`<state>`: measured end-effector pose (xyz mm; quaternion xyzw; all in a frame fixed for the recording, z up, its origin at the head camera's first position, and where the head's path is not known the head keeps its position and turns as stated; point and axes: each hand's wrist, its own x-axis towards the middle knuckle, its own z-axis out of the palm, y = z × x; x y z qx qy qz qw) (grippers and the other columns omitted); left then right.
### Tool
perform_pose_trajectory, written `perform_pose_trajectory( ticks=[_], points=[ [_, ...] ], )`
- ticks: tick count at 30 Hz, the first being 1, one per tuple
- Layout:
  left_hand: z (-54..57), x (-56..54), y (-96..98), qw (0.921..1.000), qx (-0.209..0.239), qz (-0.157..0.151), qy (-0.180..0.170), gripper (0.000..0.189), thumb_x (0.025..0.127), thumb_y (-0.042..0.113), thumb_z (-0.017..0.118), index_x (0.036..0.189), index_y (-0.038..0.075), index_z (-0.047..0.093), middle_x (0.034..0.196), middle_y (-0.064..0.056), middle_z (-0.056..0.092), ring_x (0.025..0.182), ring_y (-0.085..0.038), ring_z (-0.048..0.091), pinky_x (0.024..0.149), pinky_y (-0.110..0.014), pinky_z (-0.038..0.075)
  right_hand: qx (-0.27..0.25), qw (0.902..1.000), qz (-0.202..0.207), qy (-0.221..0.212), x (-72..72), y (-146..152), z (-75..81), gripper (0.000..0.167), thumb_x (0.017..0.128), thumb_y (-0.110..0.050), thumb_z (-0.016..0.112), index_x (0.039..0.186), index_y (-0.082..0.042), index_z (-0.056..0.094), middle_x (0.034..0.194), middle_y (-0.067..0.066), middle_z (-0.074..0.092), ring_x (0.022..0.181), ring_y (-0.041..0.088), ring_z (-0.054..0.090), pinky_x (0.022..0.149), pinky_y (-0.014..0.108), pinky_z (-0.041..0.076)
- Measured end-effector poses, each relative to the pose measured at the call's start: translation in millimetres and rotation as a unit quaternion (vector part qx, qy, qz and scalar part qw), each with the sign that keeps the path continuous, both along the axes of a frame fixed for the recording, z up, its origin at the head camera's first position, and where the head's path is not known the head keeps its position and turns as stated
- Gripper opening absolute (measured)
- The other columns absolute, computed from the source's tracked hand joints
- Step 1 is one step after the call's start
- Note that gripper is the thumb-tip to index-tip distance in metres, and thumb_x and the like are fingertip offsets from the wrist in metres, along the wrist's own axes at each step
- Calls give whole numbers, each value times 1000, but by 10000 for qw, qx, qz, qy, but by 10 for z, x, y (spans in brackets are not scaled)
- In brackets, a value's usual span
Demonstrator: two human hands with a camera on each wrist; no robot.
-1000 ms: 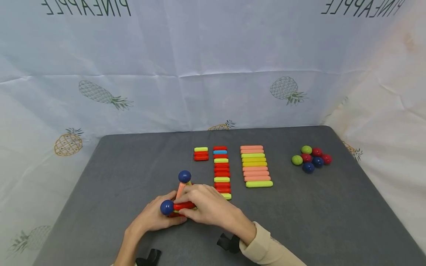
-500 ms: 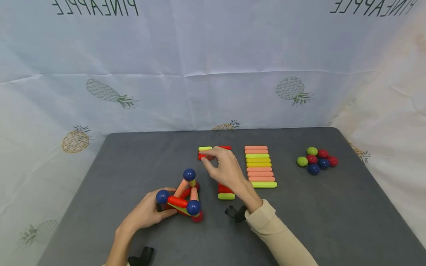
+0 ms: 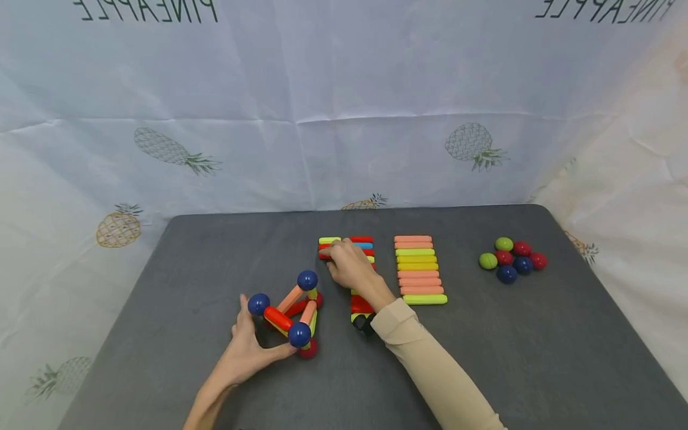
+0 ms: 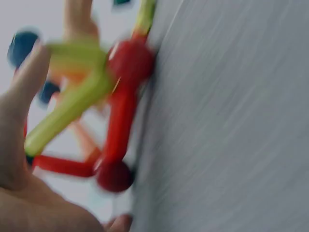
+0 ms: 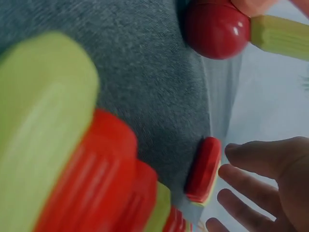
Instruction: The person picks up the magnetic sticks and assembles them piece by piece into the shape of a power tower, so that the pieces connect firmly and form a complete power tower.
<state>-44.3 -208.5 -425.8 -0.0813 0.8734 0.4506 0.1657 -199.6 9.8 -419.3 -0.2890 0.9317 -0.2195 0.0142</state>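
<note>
A frame of magnetic rods and balls (image 3: 278,319) stands on the table, with blue balls on top, red balls below and red, salmon and yellow-green rods between. My left hand (image 3: 249,352) spreads beside it, thumb at the front blue ball (image 3: 299,334) and fingers along the left blue ball (image 3: 259,304). In the left wrist view the thumb lies against a yellow-green rod (image 4: 67,116). My right hand (image 3: 349,266) reaches over the short stack of rods, fingertips at a red rod (image 5: 205,169) and nothing gripped between them.
Beside the right hand, a column of red, yellow-green and blue rods (image 3: 362,305) is partly hidden by the arm. Right of it lies a row of longer salmon and yellow rods (image 3: 420,275). Loose green, red and blue balls (image 3: 507,275) sit farther right. Patterned cloth (image 3: 344,161) hangs behind the table.
My right hand has left the frame and moved up and away to the short rods. The frame has turned slightly, and my left hand has opened wider around its left and front.
</note>
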Motion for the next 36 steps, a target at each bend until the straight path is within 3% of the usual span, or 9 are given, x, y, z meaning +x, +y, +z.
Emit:
perform_pose_trajectory(
  ticks=[3, 6, 13, 16, 21, 25, 31, 36],
  points=[
    [-47, 55, 142, 9984, 233, 496, 110, 150, 70, 44, 92, 159, 2, -21, 167, -32, -2, 148, -61, 2, 112, -83, 15, 125, 9999, -7, 66, 4, -28, -20, 31, 97, -2, 64, 127, -6, 72, 119, 14, 72, 100, 32, 61, 75, 35, 54],
    [-94, 85, 261, 9967, 223, 611, 494, 141, 66, 41, 95, 159, -3, -1, 161, -31, 12, 144, -55, 9, 114, -76, 17, 253, 9995, -107, 135, 13, -37, -32, 31, 96, -4, 67, 126, -7, 73, 117, 13, 71, 100, 31, 60, 77, 36, 55],
    [-190, 75, 450, 9878, -442, 910, 1180, 145, 60, 42, 98, 156, -11, 2, 155, -38, 18, 139, -54, 19, 116, -71, 14, 431, 9990, -66, 48, 6, -62, -64, 29, 94, 3, 66, 121, -5, 75, 109, 14, 68, 97, 31, 61, 83, 37, 56],
    [-218, 53, 482, 9850, -561, 919, 1346, 128, 62, 43, 97, 148, -11, 19, 141, -33, 33, 129, -47, 31, 114, -67, 21, 385, 9991, -53, -137, 9, -69, -80, 27, 93, 5, 67, 116, -3, 77, 109, 15, 70, 99, 30, 64, 89, 37, 57],
    [-210, 40, 441, 9859, -657, 720, 1361, 117, 65, 44, 94, 143, -10, 27, 132, -28, 42, 123, -41, 40, 111, -62, 32, 265, 9990, -61, -349, 21, -73, -72, 25, 92, 4, 70, 115, -4, 77, 114, 14, 74, 107, 30, 66, 97, 39, 56],
    [-193, 28, 332, 9864, -658, 297, 1475, 113, 66, 40, 94, 146, -8, 30, 134, -25, 48, 127, -43, 45, 110, -65, 37, 15, 9988, -15, -485, 49, -40, -27, 30, 93, 1, 70, 123, -3, 73, 118, 15, 72, 108, 30, 65, 97, 39, 56],
    [-210, 55, 185, 9770, -393, -366, 2063, 98, 70, 21, 91, 150, 2, 38, 149, -22, 50, 127, -41, 50, 105, -70, 39, -840, 9952, 93, -493, 163, 87, 150, 31, 93, -4, 72, 124, -3, 73, 111, 14, 69, 92, 23, 62, 77, 28, 56],
    [-191, 61, 133, 9779, -109, -629, 1989, 91, 70, 9, 86, 149, 0, 41, 143, -21, 54, 119, -33, 56, 104, -65, 44, -1440, 9886, 329, -287, 307, 156, 347, 31, 89, -10, 78, 119, -8, 75, 112, 8, 72, 98, 20, 67, 84, 30, 59]
  ],
)
